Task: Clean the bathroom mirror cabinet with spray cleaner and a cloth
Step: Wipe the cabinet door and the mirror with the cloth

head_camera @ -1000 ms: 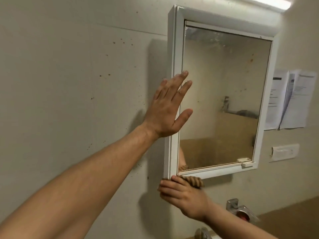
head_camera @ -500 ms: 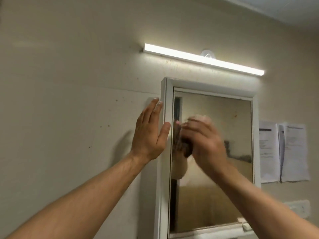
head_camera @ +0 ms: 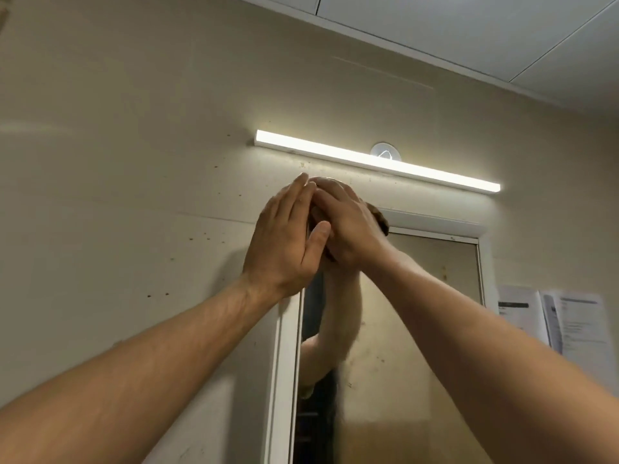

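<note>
One view, head camera, angled up at a beige wall.

Both hands are raised together at the upper left corner of the mirror cabinet. The left hand is held flat, fingers straight and close together, and is laid against the outer left side of that corner; nothing is gripped by it. The right hand is set just beside it, and the two appear to meet at the fingertips. Its fingers are curved over a brown cloth, which is bunched and pressed onto the top edge of the frame. Only a fold of the cloth is seen, past the far side of the right hand.

Cabinet: narrow white frame, fixed to the wall. Its top right corner is in view; its lower part is cut off by the bottom edge of the view. The mirror glass is dull and smeared, with brownish specks and spots scattered over it, most of them near the right edge. A forearm is reflected below the hands. A dark strip is noted down the left edge of the glass; whether it is a gap or a reflection cannot be told.

A lit light bar is mounted above the cabinet's top edge, with a round white fitting behind its middle. Dark specks are seen on the wall left of the cabinet. Printed papers are stuck up beside the cabinet's right edge. White ceiling panels fill the upper right corner of the view.
</note>
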Motion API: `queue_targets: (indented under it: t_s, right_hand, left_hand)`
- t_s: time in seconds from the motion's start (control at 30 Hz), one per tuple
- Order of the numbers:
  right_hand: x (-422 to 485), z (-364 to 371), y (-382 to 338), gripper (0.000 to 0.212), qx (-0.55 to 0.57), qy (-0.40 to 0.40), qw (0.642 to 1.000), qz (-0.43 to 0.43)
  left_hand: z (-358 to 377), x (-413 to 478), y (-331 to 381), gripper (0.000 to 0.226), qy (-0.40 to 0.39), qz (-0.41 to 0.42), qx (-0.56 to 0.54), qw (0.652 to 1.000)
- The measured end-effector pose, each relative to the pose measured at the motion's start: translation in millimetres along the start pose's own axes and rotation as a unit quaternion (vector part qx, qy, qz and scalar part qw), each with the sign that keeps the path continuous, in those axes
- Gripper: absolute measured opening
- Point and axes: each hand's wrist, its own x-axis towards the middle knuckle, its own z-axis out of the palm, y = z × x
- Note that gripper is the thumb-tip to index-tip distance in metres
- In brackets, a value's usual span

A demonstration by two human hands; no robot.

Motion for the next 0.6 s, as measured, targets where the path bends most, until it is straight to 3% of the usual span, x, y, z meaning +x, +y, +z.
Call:
queue_targets:
  t_s: [0.13,0.27,0.33,0.47,0.53,0.6]
  right_hand:
    - [-30.7,-28.5,70.6,0.044,0.003,0.041,0.993,0.113]
    - [-50.5,-55.3,128.7,0.041,-0.008,0.077,0.951,0.3]
    - [-45.3,-46.9,122.2,0.048,-0.02,0.072,0.955,0.288]
    - [-60.3,-30.5,120.1,0.048,-0.055,0.049,0.987,0.144]
    - [-72.8,-41.6,143.5,0.047,-0.065,0.068,0.982,0.163]
    - [-82.2,-54.3,163.1,0.049,-0.06,0.107,0.964,0.234]
  left_hand:
    - [11.1,16.9,10.2,0.078,-0.11,0.023,0.185,0.976]
    - [19.6,21.0,20.4,0.083,-0.144,0.04,0.291,0.945]
    - [26.5,22.9,26.8,0.086,-0.153,0.03,0.294,0.943]
    - [46.5,30.6,45.7,0.09,-0.139,0.02,0.277,0.951]
    - [55.1,34.1,54.2,0.089,-0.124,0.019,0.266,0.956]
    - [60.1,35.6,59.1,0.088,-0.117,0.009,0.269,0.956]
